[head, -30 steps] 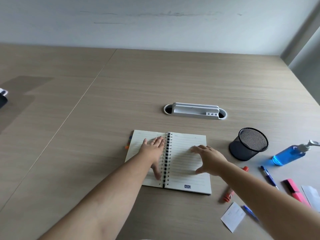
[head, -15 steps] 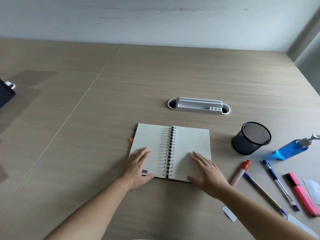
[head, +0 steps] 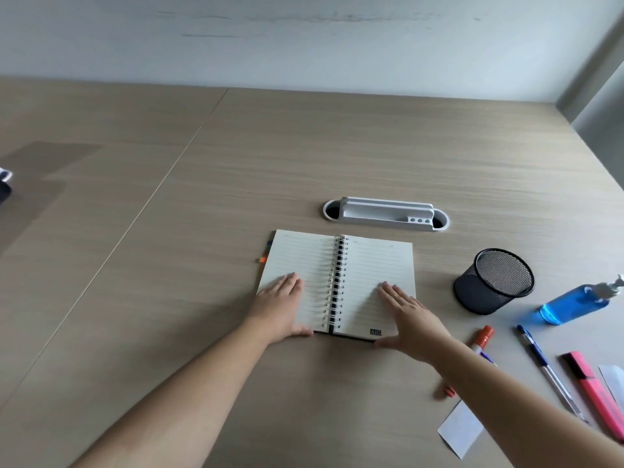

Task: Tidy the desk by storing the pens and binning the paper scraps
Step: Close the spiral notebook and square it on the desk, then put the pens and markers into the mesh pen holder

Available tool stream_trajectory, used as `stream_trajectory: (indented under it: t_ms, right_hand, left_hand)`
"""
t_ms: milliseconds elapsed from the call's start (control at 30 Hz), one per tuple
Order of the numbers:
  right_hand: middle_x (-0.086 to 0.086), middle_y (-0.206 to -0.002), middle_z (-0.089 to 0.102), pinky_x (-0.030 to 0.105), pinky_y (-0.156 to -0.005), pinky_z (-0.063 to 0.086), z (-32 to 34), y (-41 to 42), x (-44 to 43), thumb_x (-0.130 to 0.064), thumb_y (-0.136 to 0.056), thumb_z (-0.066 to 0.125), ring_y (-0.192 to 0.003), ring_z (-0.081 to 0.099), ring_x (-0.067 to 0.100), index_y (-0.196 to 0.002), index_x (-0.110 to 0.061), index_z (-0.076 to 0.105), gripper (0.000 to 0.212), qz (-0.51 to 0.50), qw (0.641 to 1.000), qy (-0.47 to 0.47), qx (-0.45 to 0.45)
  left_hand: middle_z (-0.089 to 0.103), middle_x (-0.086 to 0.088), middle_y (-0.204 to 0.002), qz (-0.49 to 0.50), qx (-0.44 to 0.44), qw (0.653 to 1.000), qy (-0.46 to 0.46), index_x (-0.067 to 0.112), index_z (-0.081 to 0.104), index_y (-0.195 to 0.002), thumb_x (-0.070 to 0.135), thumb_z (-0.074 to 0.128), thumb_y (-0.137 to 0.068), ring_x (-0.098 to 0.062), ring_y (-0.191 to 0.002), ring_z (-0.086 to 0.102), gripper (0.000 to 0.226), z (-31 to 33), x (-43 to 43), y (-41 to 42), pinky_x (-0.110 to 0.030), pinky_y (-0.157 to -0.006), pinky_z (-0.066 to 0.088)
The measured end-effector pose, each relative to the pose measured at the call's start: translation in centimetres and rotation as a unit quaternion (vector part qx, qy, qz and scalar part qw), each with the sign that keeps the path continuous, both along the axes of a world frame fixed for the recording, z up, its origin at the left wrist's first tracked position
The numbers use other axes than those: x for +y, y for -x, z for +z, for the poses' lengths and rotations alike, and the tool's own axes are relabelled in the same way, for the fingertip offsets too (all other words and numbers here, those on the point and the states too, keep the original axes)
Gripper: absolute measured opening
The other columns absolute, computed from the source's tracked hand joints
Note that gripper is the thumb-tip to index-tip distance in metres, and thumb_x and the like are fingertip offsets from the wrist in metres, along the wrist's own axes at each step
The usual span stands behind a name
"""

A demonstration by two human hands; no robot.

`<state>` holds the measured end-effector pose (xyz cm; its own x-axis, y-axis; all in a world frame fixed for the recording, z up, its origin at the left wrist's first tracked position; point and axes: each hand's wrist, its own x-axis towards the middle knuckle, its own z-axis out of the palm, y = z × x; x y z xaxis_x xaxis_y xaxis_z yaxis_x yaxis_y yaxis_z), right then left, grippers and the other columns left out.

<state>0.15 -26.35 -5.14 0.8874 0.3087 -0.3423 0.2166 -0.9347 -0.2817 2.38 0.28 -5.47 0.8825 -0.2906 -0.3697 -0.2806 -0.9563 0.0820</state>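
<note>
Surface: pale wood-grain desk against a white wall.
Left hand: flat, fingers spread, holding nothing, on the open spiral-bound lined notebook.
Right hand: flat, empty, on the right page.
Holder: black mesh pen cup, right of the notebook.
Pens: orange-capped marker, blue ballpoint pen, pink highlighter, lying right of the right forearm.
Scrap: white paper slip, near edge.

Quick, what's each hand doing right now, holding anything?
Left hand: open, flat on the notebook, holding nothing.
Right hand: open, flat on the notebook's right page, holding nothing.
</note>
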Motion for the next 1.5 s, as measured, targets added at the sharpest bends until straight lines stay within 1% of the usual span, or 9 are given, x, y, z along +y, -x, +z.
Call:
stream_trajectory:
  t_ms: [367, 533, 667, 767, 833, 1000, 1133, 1367, 1500]
  right_hand:
    - [-0.006, -0.16, -0.002, 0.029, -0.121, 0.008, 0.1, -4.2, -0.7, -0.044, -0.074, 0.071, -0.147, 0.0, 0.01, -0.15, -0.022, 0.0, 0.107, -0.036, 0.999, -0.016, 0.022]
    - [-0.008, -0.16, 0.003, 0.029, -0.12, 0.012, 0.2, -2.6, -0.4, -0.047, -0.082, 0.061, -0.147, 0.004, 0.009, -0.15, -0.022, 0.004, 0.092, -0.051, 0.998, 0.013, -0.019]
    - [-0.004, -0.156, 0.027, 0.037, -0.113, 0.03, 1.4, -1.2, -1.0, -0.048, -0.081, 0.062, -0.142, 0.029, 0.017, -0.147, -0.022, 0.024, 0.08, -0.087, 0.995, -0.009, -0.046]
    - [0.003, -0.124, 0.063, 0.035, -0.088, 0.047, 2.9, 0.0, -3.2, -0.04, -0.084, 0.059, -0.113, 0.058, 0.024, -0.121, -0.02, 0.055, 0.043, -0.18, 0.973, -0.071, -0.122]
    - [0.01, -0.096, 0.071, 0.033, -0.068, 0.045, 3.6, 1.3, -5.5, -0.029, -0.086, 0.055, -0.091, 0.065, 0.032, -0.093, -0.015, 0.063, 0.017, -0.276, 0.942, -0.101, -0.164]
    - [0.019, -0.079, 0.068, 0.034, -0.061, 0.037, 3.5, 5.8, -10.4, -0.025, -0.084, 0.054, -0.082, 0.061, 0.037, -0.068, -0.012, 0.056, 0.02, -0.373, 0.915, -0.062, -0.14]
    - [-0.002, -0.062, 0.055, 0.031, -0.057, 0.041, 2.9, 10.1, -11.9, -0.035, -0.077, 0.063, -0.069, 0.054, 0.023, -0.067, -0.021, 0.054, 0.02, -0.339, 0.937, -0.068, -0.045]
    - [0.005, -0.104, 0.064, 0.032, -0.071, 0.042, 1.0, 12.9, -15.0, -0.036, -0.083, 0.059, -0.1, 0.058, 0.025, -0.103, -0.016, 0.056, 0.028, -0.288, 0.956, -0.004, -0.054]
    - [0.009, -0.109, 0.062, 0.034, -0.078, 0.048, 0.9, 12.0, -16.0, -0.024, -0.087, 0.053, -0.1, 0.058, 0.026, -0.104, -0.012, 0.06, 0.023, -0.255, 0.967, 0.008, -0.011]
  left_hand:
    - [-0.007, -0.014, -0.162, 0.03, 0.018, 0.999, -0.028, 0.004, -0.001, -0.151, 0.061, 0.053, -0.083, -0.023, -0.151, -0.003, 0.104, -0.1, -1.8, -3.5, -0.03, -0.121, -0.001]
    - [0.018, -0.009, -0.16, 0.078, -0.008, 0.997, -0.013, 0.01, 0.02, -0.148, 0.049, 0.058, -0.085, -0.024, -0.146, 0.022, 0.084, 0.9, -3.3, -1.8, -0.04, -0.114, 0.032]
    - [0.031, -0.005, -0.151, 0.092, -0.036, 0.995, 0.002, 0.015, 0.031, -0.142, 0.035, 0.053, -0.091, -0.024, -0.137, 0.036, 0.059, 1.3, -4.9, 1.1, -0.041, -0.105, 0.036]
    - [0.041, -0.002, -0.138, 0.043, -0.083, 0.995, 0.04, 0.019, 0.042, -0.13, 0.026, 0.051, -0.089, -0.024, -0.124, 0.045, 0.043, 2.4, -6.9, 2.5, -0.041, -0.1, 0.037]
    - [0.049, -0.003, -0.129, 0.004, -0.089, 0.993, 0.073, 0.018, 0.048, -0.121, 0.025, 0.048, -0.089, -0.024, -0.119, 0.049, 0.033, 3.4, -9.3, 3.2, -0.041, -0.098, 0.038]
    - [0.062, -0.005, -0.114, -0.049, -0.02, 0.989, 0.137, 0.017, 0.056, -0.104, 0.033, 0.052, -0.087, -0.028, -0.109, 0.059, 0.024, 4.5, -16.0, 4.8, -0.036, -0.091, 0.043]
    - [0.066, -0.006, -0.109, -0.017, 0.067, 0.988, 0.14, 0.018, 0.058, -0.098, 0.043, 0.056, -0.085, -0.028, -0.103, 0.061, 0.028, 3.3, -20.0, 6.5, -0.032, -0.079, 0.045]
    - [0.067, -0.011, -0.109, 0.027, 0.095, 0.99, 0.102, 0.012, 0.059, -0.101, 0.051, 0.063, -0.08, -0.03, -0.101, 0.063, 0.044, 1.2, -24.6, 7.9, -0.036, -0.079, 0.05]
    - [0.067, -0.014, -0.109, 0.061, 0.1, 0.988, 0.102, 0.006, 0.06, -0.101, 0.038, 0.063, -0.084, -0.031, -0.1, 0.063, 0.036, 1.0, -25.6, 7.9, -0.033, -0.075, 0.047]
